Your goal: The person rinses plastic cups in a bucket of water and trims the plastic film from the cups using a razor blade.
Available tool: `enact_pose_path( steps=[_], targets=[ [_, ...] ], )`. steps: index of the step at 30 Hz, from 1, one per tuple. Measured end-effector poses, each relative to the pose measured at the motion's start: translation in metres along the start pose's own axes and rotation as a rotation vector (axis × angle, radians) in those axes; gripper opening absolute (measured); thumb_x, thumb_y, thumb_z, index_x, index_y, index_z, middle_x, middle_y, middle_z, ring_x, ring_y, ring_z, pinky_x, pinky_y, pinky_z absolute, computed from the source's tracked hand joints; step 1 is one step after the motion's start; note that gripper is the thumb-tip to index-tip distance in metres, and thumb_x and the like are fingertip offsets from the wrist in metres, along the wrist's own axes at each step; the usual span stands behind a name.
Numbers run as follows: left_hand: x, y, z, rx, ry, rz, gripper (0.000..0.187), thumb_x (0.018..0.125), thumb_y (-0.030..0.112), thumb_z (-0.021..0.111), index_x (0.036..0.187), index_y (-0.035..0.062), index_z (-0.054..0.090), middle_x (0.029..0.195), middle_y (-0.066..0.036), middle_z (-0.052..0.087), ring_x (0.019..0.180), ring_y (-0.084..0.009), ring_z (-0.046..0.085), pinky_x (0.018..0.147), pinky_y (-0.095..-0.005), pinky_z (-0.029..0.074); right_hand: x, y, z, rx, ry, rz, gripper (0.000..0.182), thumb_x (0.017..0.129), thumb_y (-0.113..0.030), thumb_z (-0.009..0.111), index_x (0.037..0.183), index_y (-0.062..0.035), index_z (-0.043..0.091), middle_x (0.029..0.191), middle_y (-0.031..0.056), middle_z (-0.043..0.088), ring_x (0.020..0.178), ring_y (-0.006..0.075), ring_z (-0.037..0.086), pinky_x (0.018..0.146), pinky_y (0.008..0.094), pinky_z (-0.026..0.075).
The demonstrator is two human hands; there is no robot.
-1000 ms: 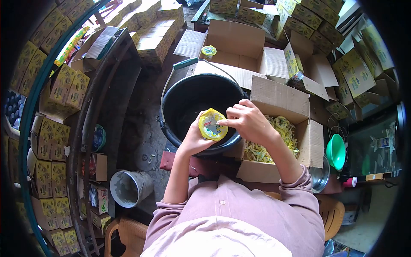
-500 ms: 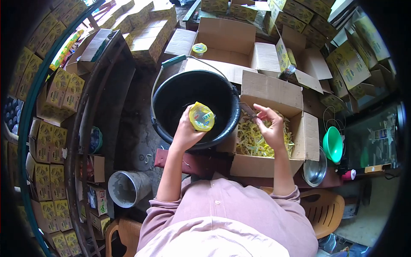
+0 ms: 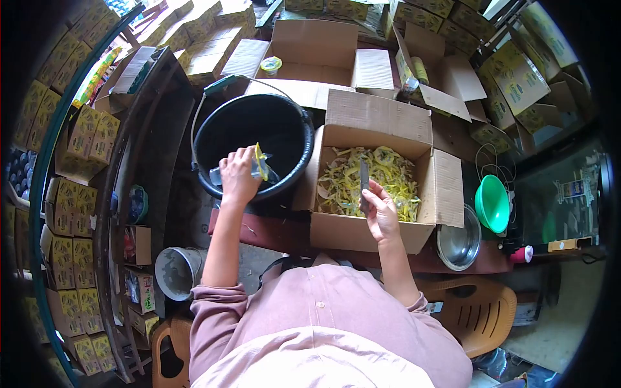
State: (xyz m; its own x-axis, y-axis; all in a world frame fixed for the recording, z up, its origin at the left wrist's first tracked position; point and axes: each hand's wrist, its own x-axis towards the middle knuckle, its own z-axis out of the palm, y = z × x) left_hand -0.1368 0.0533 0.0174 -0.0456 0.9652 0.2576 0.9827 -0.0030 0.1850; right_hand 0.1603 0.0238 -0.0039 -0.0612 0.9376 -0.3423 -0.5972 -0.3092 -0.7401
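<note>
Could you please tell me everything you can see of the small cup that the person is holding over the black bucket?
The cup is small, of clear plastic, with a yellow foil lid seen edge-on. The left hand grips it, tipped on its side above the open mouth of the black bucket, apart from the bucket's rim. Whether anything pours out cannot be told. The right hand does not touch it.

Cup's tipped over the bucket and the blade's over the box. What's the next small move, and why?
Probably hold the left hand tipped a moment longer: the small clear plastic cup with the yellow foil lid peeled up lies sideways over the black round bucket. The right hand holds the thin dark blade above the scrap-filled cardboard box.
</note>
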Motion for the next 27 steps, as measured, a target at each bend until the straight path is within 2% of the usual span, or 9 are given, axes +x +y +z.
enact_pose_path(
  steps=[6,8,11,15,17,19,21,22,27],
  targets=[
    [0.002,0.015,-0.005,0.261,0.045,0.053,0.049,0.058,0.003,0.066,0.104,0.0142,0.056,0.097,-0.004,0.056,0.095,-0.0215,0.051,0.084,-0.0361,0.034,-0.006,-0.016,-0.037,0.097,-0.033,0.002,0.026,0.078,0.001,0.059,0.103,-0.0070,0.056,0.085,0.0009,0.061,0.070,0.0083,0.057,0.059,0.0190,0.044],
    [0.004,0.015,0.001,0.373,0.024,0.044,0.057,0.053,0.004,0.071,0.107,0.0154,0.055,0.098,-0.003,0.055,0.097,-0.0219,0.051,0.085,-0.0361,0.034,-0.009,-0.024,-0.049,0.115,-0.037,0.006,0.026,0.079,0.001,0.059,0.103,-0.0074,0.057,0.086,0.0015,0.061,0.069,0.0081,0.057,0.058,0.0192,0.044],
    [0.005,0.016,0.003,0.473,0.020,0.025,0.057,0.054,0.004,0.071,0.107,0.0155,0.055,0.098,-0.004,0.055,0.096,-0.0215,0.051,0.084,-0.0360,0.034,-0.017,-0.038,-0.072,0.153,0.032,-0.156,0.027,0.078,0.001,0.060,0.104,-0.0078,0.057,0.085,0.0009,0.061,0.071,0.0077,0.056,0.061,0.0188,0.044],
    [0.002,0.022,-0.004,0.486,0.015,-0.032,0.061,0.053,0.007,0.073,0.110,0.0158,0.054,0.099,-0.003,0.055,0.096,-0.0219,0.051,0.082,-0.0352,0.035,-0.024,-0.081,-0.141,-0.053,0.358,-0.592,0.026,0.078,0.004,0.060,0.102,-0.0034,0.052,0.093,0.0026,0.053,0.082,0.0107,0.053,0.074,0.0221,0.045],
    [0.003,0.015,0.004,0.503,0.044,-0.032,0.063,0.052,0.007,0.074,0.111,0.0160,0.053,0.100,-0.002,0.056,0.096,-0.0212,0.052,0.082,-0.0354,0.036,-0.028,-0.102,-0.201,-0.282,0.656,-0.780,0.025,0.077,0.002,0.062,0.099,-0.0018,0.051,0.095,0.0037,0.052,0.079,0.0124,0.054,0.074,0.0219,0.044],
    [0.002,0.013,0.006,0.513,0.061,-0.033,0.064,0.052,0.008,0.075,0.112,0.0162,0.053,0.101,-0.002,0.056,0.096,-0.0207,0.052,0.081,-0.0356,0.037,-0.038,-0.117,-0.259,-0.507,0.903,-0.736,0.026,0.075,0.001,0.063,0.098,-0.0008,0.051,0.095,0.0054,0.054,0.078,0.0140,0.056,0.070,0.0239,0.047],
    [0.002,0.020,0.001,0.510,0.032,-0.066,0.060,0.056,0.006,0.072,0.112,0.0167,0.053,0.102,-0.002,0.055,0.098,-0.0208,0.051,0.083,-0.0359,0.036,-0.037,-0.106,-0.337,-0.684,0.881,-0.679,0.024,0.073,0.001,0.063,0.095,-0.0007,0.054,0.089,0.0067,0.057,0.076,0.0149,0.058,0.066,0.0257,0.049],
    [0.003,0.022,0.001,0.509,0.038,-0.074,0.061,0.056,0.006,0.072,0.112,0.0170,0.053,0.102,-0.001,0.055,0.098,-0.0205,0.051,0.083,-0.0360,0.036,-0.042,-0.106,-0.343,-0.937,0.866,-0.600,0.021,0.072,0.001,0.063,0.092,-0.0014,0.057,0.084,0.0080,0.060,0.076,0.0158,0.060,0.065,0.0262,0.050],
    [-0.001,0.027,-0.001,0.535,0.026,-0.138,0.064,0.057,0.008,0.073,0.116,0.0178,0.051,0.107,-0.002,0.055,0.101,-0.0210,0.051,0.086,-0.0368,0.036,-0.024,-0.088,-0.386,-1.273,0.885,-0.422,0.025,0.062,0.002,0.065,0.086,-0.0039,0.061,0.081,0.0096,0.065,0.075,0.0207,0.063,0.068,0.0311,0.049]
  ],
)
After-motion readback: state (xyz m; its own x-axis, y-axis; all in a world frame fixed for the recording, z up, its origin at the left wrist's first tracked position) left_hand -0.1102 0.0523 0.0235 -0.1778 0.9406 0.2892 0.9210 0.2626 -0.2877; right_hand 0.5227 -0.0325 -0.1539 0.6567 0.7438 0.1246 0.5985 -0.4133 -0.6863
